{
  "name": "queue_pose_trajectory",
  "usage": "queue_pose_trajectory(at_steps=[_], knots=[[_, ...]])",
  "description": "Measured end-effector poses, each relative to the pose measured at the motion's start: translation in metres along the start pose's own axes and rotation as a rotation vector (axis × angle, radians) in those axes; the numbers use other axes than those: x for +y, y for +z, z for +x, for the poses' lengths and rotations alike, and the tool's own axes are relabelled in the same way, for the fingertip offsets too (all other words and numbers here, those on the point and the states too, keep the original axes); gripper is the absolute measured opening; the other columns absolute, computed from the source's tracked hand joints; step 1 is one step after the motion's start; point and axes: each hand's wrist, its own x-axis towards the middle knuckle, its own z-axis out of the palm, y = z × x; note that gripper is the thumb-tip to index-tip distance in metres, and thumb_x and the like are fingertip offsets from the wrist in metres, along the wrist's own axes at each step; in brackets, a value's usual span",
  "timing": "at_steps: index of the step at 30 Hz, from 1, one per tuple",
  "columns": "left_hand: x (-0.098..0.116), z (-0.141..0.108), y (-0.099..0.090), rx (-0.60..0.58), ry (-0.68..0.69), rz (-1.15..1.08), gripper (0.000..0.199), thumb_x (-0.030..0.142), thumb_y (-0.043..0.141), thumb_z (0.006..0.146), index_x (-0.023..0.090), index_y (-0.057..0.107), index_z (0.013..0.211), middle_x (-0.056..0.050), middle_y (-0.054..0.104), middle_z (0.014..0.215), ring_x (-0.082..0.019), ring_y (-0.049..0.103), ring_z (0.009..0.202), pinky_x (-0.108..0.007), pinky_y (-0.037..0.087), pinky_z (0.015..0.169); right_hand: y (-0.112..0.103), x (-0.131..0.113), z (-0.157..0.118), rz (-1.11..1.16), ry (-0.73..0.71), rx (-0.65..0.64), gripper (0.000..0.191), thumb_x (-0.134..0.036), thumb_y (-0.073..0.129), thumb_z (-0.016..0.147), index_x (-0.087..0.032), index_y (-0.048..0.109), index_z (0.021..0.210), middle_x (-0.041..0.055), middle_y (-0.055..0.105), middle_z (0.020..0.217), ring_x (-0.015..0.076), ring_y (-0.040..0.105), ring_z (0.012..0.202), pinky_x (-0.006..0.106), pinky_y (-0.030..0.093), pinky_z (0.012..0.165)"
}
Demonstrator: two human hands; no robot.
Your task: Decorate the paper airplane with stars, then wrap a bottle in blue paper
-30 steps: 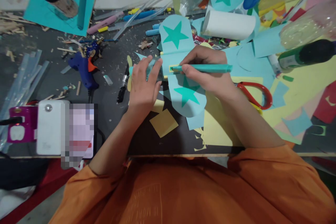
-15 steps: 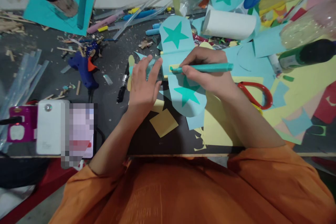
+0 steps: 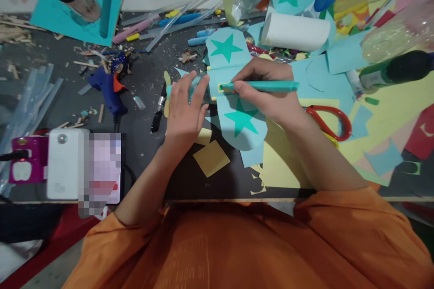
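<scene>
My right hand (image 3: 266, 86) is closed around a teal marker (image 3: 271, 86), its tip on a small yellow-outlined rectangle in the middle of a light blue paper cutout (image 3: 217, 72). Green colour covers part of that rectangle. The cutout has two rounded lobes, each bearing a green star (image 3: 226, 48). At the cutout's left edge, my left hand (image 3: 187, 106) lies with its fingers spread, and some blue paper shows partly hidden beneath them. A black pen-like tool (image 3: 158, 113) is just left of that hand. Below it lies a yellow paper square (image 3: 211, 159).
To the left are a blue glue gun (image 3: 111, 86), clear glue sticks (image 3: 27, 113) and a white power bank (image 3: 66, 162). Red-handled scissors (image 3: 334, 122) lie right of my forearm on yellow paper. A white tube (image 3: 296, 31) and a dark-capped bottle (image 3: 396, 67) stand farther back.
The marker has shifted very slightly left and up with my right hand, and more of the small rectangle appears green. My left hand stays in place.
</scene>
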Motion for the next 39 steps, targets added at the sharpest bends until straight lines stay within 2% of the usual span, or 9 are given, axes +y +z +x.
queue_pose_trajectory(at_steps=[6,16,19,26,32,39], knots=[[0.0,0.0,-0.001,-0.015,-0.017,-0.038,0.052,0.044,0.036,0.103,0.025,0.04,0.151,-0.016,0.046,0.155,-0.034,0.04,0.148,-0.053,0.027,0.125,-0.002,0.0,0.001,-0.015,0.061,-0.032,0.025,-0.046,0.069,0.088,-0.028,0.063,0.072,0.0012,0.069,0.07,0.0195,0.061,0.061,0.037,0.05,0.056],[0.0,0.0,0.0,-0.014,-0.017,-0.019,0.053,0.048,0.032,0.104,0.026,0.038,0.152,-0.015,0.047,0.155,-0.033,0.04,0.148,-0.055,0.029,0.124,-0.002,-0.001,0.002,0.021,0.031,-0.017,0.018,-0.026,0.068,0.084,-0.027,0.063,0.067,0.0007,0.066,0.068,0.0173,0.057,0.06,0.034,0.045,0.054],[0.0,-0.001,0.0,0.006,-0.016,-0.02,0.051,0.045,0.035,0.103,0.027,0.039,0.152,-0.014,0.048,0.154,-0.032,0.041,0.148,-0.054,0.03,0.124,-0.002,-0.001,0.002,0.011,0.061,-0.02,0.015,-0.026,0.067,0.083,-0.026,0.064,0.068,0.0006,0.066,0.068,0.0171,0.058,0.061,0.034,0.045,0.055],[0.0,0.0,-0.001,-0.035,-0.038,-0.037,0.052,0.044,0.036,0.103,0.026,0.039,0.152,-0.015,0.046,0.156,-0.034,0.038,0.149,-0.055,0.028,0.125,-0.004,-0.004,0.003,0.008,0.074,-0.02,0.018,-0.026,0.069,0.08,-0.027,0.062,0.064,0.0002,0.065,0.065,0.0167,0.057,0.059,0.033,0.045,0.054],[0.0,0.0,0.0,-0.011,-0.041,-0.03,0.052,0.044,0.036,0.102,0.027,0.04,0.151,-0.015,0.047,0.155,-0.033,0.04,0.148,-0.055,0.029,0.123,-0.008,-0.004,0.003,0.015,0.07,0.032,0.022,-0.043,0.07,0.084,-0.029,0.064,0.068,0.0007,0.067,0.068,0.0188,0.061,0.059,0.036,0.05,0.055],[0.005,0.001,-0.002,-0.015,-0.049,-0.029,0.05,0.041,0.035,0.103,0.027,0.04,0.151,-0.015,0.047,0.155,-0.033,0.04,0.148,-0.054,0.029,0.125,-0.011,-0.002,0.004,-0.054,0.109,-0.044,0.021,-0.047,0.073,0.082,-0.033,0.066,0.068,0.0011,0.072,0.07,0.0231,0.065,0.062,0.04,0.054,0.056]])
